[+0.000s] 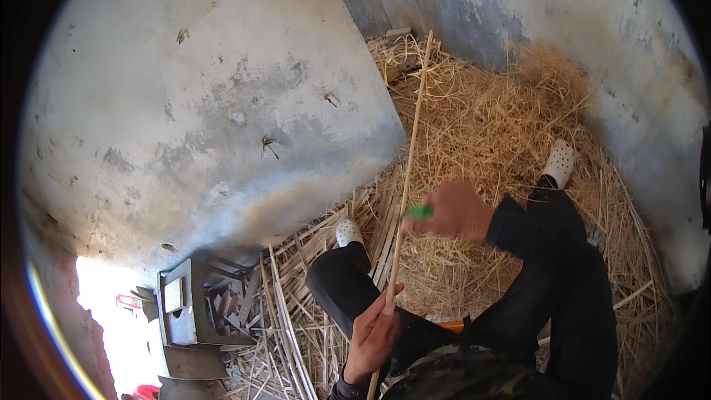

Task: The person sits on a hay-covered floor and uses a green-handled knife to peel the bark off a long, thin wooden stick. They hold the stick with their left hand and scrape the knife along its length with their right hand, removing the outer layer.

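Observation:
A long, thin, pale bamboo strip [409, 155] runs upright through the middle of the view, from near the lower edge up toward the far corner. My left hand [372, 337] is closed around its lower part, the thumb lying along it. Smeared by motion, my right hand [453, 211] is closed on a small green-handled tool [421, 212], right beside the strip about halfway up. The tool's working end is too blurred to make out, and I cannot tell whether it touches the strip.
A heap of straw-like shavings [489, 118] fills the corner between worn plaster walls [222, 89]. Split strips [285, 326] lie at lower left near a wooden cabinet [185, 304]. My white perforated clogs [559, 163] rest on the shavings and strips.

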Motion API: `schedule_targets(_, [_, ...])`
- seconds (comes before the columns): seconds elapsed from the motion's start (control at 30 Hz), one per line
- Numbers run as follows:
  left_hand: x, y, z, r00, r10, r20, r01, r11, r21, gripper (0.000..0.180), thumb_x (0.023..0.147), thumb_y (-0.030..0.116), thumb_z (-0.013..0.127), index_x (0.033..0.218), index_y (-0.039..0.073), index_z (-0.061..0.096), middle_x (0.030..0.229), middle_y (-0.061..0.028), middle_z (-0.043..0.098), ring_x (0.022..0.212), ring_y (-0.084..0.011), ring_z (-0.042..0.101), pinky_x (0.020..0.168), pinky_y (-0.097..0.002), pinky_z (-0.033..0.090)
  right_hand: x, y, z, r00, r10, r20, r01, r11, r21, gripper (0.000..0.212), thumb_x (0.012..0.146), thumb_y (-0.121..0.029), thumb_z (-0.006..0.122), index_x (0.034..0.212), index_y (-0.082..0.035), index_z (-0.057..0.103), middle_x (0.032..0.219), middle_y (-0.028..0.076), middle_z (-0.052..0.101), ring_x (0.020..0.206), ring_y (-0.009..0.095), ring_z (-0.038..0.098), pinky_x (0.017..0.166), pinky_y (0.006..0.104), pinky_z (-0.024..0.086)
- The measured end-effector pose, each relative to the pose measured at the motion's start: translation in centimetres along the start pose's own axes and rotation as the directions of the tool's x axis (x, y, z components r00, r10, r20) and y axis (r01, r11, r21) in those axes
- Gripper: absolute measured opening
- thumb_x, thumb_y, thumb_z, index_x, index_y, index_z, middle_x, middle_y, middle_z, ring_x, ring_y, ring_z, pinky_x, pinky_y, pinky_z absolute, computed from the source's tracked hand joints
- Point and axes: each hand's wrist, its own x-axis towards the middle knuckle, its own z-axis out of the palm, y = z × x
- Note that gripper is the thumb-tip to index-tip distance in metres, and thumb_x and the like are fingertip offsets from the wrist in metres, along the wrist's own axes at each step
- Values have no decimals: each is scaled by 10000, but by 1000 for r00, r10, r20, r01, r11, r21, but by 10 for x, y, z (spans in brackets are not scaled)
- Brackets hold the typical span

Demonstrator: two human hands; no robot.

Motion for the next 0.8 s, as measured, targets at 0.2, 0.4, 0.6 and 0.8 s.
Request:
schedule_targets(0.2, [3,1,-4,1000,2,10,-3,996,86,424,1031,197,378,1389,-29,395,601,63,332,536,-34,312,505,-198,249,8,-2,0,992,-112,-53,106,988,-112,843,720,-888,393,500,-88,537,387,33,375,360,201,446,373,353,337])
schedule_targets(0.4, [-7,0,0,995,4,95,-3,1000,-8,421,1028,203,389,1384,-21,408,592,66,332,523,-35,309,499,-198,245,34,67,-18,958,285,-37,-285,959,6,772,757,-872,369,454,-163,420,398,-80,268,332,94,278,322,297,214])
schedule_targets(0.6, [1,7,-8,998,58,-2,-58,998,6,428,1030,213,386,1387,-22,402,590,61,333,527,-37,311,498,-201,237,3,-18,12,989,-104,-107,115,988,103,801,772,-865,344,474,-144,526,385,-42,339,322,101,317,322,301,225])
schedule_targets(0.8, [-10,-2,-6,997,45,69,-45,999,-15,426,1032,203,379,1385,-35,394,601,62,327,530,-34,306,499,-199,235,31,57,-18,963,264,-58,-266,964,-21,800,790,-846,353,427,-137,426,369,-43,247,315,110,275,318,309,205])
